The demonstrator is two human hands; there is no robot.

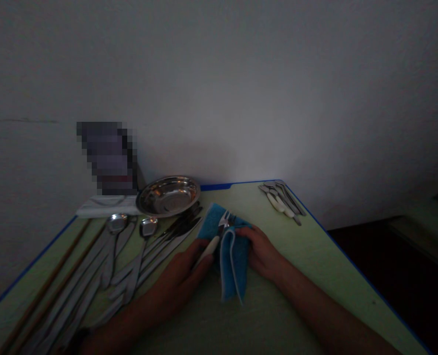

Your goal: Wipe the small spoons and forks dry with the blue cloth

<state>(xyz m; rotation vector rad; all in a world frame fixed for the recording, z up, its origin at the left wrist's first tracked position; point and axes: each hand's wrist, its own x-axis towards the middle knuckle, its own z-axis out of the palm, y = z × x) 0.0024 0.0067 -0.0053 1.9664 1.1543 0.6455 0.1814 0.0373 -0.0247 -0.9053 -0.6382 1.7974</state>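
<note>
A fork with a pale handle is in my left hand, its tines pointing up and away from me. My left fingers are closed around the handle. My right hand grips a blue cloth with a light edging, folded over itself. Part of the cloth lies behind the fork's tines, and another fold hangs down in front, between my hands. Both hands are just above the light green table. Some right fingers are hidden by the cloth.
At the back stands a shiny metal bowl, beside a folded white cloth and a blurred-out object. Spoons, knives and chopsticks lie on the left. Several utensils rest at the back right. A wall rises behind.
</note>
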